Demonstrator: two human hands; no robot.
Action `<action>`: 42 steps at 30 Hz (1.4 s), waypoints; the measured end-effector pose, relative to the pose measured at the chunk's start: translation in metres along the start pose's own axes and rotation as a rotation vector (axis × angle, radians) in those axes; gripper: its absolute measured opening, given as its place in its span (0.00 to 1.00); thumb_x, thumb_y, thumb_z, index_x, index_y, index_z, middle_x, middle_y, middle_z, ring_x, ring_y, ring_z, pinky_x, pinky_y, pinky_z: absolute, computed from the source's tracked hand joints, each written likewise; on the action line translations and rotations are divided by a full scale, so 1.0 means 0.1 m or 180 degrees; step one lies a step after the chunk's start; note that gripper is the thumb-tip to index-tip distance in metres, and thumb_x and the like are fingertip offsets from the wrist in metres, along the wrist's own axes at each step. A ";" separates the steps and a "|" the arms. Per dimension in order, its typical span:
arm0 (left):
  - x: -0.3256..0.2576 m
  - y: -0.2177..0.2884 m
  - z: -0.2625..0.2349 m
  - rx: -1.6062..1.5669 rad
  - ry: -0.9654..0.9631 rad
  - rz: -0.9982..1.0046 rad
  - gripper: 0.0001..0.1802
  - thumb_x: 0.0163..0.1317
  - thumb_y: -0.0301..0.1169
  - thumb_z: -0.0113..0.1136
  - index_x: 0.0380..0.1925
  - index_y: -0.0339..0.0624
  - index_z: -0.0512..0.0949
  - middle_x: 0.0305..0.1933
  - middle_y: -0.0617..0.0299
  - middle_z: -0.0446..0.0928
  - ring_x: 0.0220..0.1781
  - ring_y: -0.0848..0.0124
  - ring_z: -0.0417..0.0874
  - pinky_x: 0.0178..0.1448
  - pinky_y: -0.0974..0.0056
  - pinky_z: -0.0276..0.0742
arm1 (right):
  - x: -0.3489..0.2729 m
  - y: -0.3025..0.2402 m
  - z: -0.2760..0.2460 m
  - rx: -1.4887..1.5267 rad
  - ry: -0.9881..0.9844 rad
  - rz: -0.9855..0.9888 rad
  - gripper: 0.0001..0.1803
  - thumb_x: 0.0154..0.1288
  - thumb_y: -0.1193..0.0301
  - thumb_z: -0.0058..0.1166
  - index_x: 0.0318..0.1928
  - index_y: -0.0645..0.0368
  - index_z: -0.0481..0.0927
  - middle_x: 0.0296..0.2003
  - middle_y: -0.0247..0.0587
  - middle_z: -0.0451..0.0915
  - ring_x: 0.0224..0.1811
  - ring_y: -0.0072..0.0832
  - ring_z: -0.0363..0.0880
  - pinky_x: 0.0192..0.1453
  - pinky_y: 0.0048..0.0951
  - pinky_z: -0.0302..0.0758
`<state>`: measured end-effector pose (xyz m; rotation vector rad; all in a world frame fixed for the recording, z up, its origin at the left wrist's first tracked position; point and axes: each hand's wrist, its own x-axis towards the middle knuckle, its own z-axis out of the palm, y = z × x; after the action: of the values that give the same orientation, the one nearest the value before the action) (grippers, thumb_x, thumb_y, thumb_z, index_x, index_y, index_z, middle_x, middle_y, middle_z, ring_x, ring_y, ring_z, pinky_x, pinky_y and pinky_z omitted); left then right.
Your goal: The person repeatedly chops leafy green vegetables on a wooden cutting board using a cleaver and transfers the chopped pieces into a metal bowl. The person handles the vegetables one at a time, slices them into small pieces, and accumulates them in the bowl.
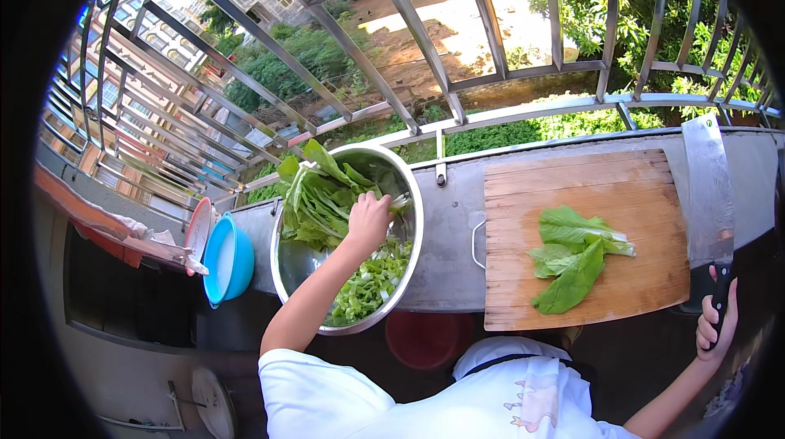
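Observation:
My left hand (372, 217) reaches into a large steel bowl (415, 251), its fingers closed around the pale stem ends of some leafy greens (315, 198). Chopped greens (368, 288) lie in the near part of the same bowl. Off to the right, my right hand (716, 324) grips the black handle of a cleaver (710, 185), whose broad blade points away from me beside the board's right edge. A few whole green leaves (576, 255) rest on the wooden cutting board (515, 194), stems toward the right.
A grey ledge (450, 275) carries the bowl and board, with a metal railing (491, 71) along its far side. Left of the bowl are a blue basin (231, 259) and a pinkish basin (199, 222). Below the ledge sits a dark red basin (427, 339).

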<state>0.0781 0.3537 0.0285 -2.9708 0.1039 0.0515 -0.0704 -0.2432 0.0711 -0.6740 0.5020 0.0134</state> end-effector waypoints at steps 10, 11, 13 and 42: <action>-0.20 0.25 -0.71 0.0463 0.1372 -0.0416 0.10 0.50 0.19 0.55 0.34 0.37 0.70 0.36 0.52 0.72 0.43 0.57 0.74 0.42 0.56 0.73 | 0.09 -0.01 -0.13 -0.0097 -0.0851 0.0720 0.30 0.72 0.47 0.27 0.61 0.56 0.61 0.14 0.31 0.62 0.03 0.15 0.52 0.04 0.18 0.51; -0.20 0.45 -0.93 0.0290 0.1365 -0.0403 0.10 0.50 0.19 0.54 0.35 0.38 0.70 0.34 0.52 0.74 0.41 0.56 0.75 0.42 0.56 0.71 | 0.09 -0.02 -0.12 -0.0178 -0.0866 0.0740 0.30 0.72 0.48 0.28 0.61 0.57 0.62 0.14 0.31 0.62 0.04 0.14 0.52 0.04 0.17 0.51; -0.18 0.83 -1.24 -0.0065 0.1562 -0.0071 0.12 0.52 0.19 0.54 0.38 0.40 0.70 0.30 0.53 0.76 0.37 0.56 0.76 0.41 0.56 0.64 | 0.09 -0.02 -0.09 -0.0376 -0.0928 0.0744 0.29 0.72 0.49 0.29 0.59 0.60 0.64 0.13 0.31 0.62 0.04 0.14 0.53 0.05 0.17 0.51; 0.00 3.45 -0.29 -0.0693 0.0891 0.1852 0.32 0.57 0.34 0.56 0.58 0.27 0.62 0.46 0.54 0.67 0.47 0.60 0.68 0.50 0.60 0.63 | 0.07 -0.10 -0.03 -0.1249 -0.0951 0.1177 0.24 0.70 0.53 0.40 0.53 0.62 0.68 0.16 0.31 0.66 0.08 0.13 0.59 0.10 0.16 0.57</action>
<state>0.0545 0.0098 -0.0001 -3.0238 1.0510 -0.2981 -0.0642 -0.2538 0.0716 -0.9356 0.3299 0.5652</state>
